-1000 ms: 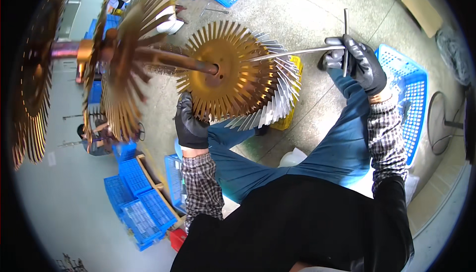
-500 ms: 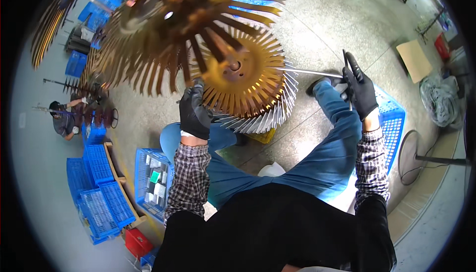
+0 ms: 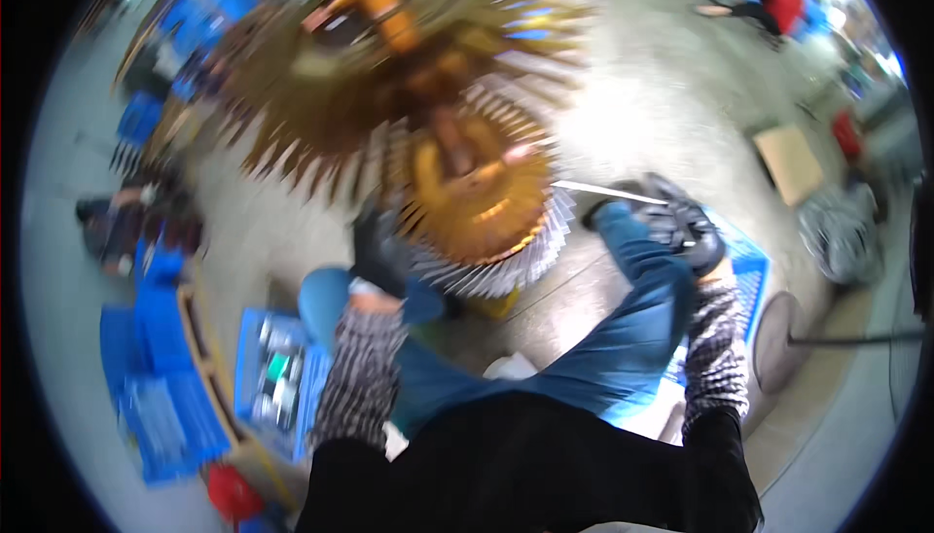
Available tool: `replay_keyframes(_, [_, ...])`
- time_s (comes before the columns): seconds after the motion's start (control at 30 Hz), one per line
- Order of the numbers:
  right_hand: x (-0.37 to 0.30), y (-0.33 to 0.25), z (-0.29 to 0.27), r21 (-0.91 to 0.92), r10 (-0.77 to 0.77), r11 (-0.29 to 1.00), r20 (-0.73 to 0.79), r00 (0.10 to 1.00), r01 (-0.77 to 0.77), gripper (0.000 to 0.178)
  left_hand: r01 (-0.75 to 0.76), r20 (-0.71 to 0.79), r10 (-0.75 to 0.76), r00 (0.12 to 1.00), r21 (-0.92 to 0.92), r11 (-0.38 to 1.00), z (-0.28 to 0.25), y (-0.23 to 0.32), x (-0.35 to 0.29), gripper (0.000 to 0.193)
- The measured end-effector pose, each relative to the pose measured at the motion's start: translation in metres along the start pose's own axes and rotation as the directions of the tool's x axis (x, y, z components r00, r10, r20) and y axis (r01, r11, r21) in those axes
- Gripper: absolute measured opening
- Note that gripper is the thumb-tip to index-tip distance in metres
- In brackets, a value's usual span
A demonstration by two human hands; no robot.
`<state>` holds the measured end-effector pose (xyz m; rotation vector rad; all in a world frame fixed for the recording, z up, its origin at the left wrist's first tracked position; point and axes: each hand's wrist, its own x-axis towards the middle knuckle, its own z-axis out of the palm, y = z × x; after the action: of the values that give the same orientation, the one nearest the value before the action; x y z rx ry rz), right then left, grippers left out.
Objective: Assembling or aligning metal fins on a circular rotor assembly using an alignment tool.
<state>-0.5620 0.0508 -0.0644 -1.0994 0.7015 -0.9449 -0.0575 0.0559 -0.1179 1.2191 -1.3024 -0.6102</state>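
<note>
Head view is showing a bronze-coloured finned disc (image 3: 491, 212) mid-frame, silvery blades (image 3: 516, 266) fringing its lower edge. A bigger slatted disc (image 3: 341, 95) is smearing across the upper left, cut off up top. Right hand (image 3: 686, 225), glossy black-gloved, is gripping a thin metal rod (image 3: 611, 191) right of centre. Left hand (image 3: 379, 253) is sitting by the finned disc's left edge, too blurry to tell if it's holding on.
</note>
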Motion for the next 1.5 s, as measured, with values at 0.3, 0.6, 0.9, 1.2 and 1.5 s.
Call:
replay_keyframes(0.3, [-0.023, 0.008, -0.012, -0.145, -0.211, 0.969, -0.051, 0.976, 0.202, 0.061, -0.066, 0.210, 0.013, 0.978, 0.247, 0.967, 0.016, 0.070, 0.009, 0.037])
replay_keyframes(0.6, [-0.002, 0.006, 0.014, -0.907, -0.498, 0.420, -0.208, 0.842, 0.025, 0.032, 0.444, 0.196, -0.403, 0.894, -0.254, 0.859, 0.023, 0.080, 0.015, 0.042])
replay_keyframes(0.9, [0.018, 0.055, 0.007, -0.862, -0.678, 0.489, -0.279, 0.680, 0.133, 0.025, 0.401, 0.231, -0.342, 0.911, -0.300, 0.866, 0.022, 0.081, 0.014, 0.041])
replay_keyframes(1.2, [0.025, 0.081, -0.003, -0.936, -0.694, 0.352, -0.262, 0.670, -0.002, 0.042, -0.090, -0.166, 0.083, 0.983, -0.037, 0.995, 0.027, 0.020, 0.003, 0.030])
replay_keyframes(1.5, [0.019, 0.046, 0.008, -0.564, -0.228, 0.812, -0.543, 0.808, -0.149, 0.060, -0.406, 0.167, 0.370, 0.914, 0.374, 0.834, -0.013, 0.043, 0.020, 0.039])
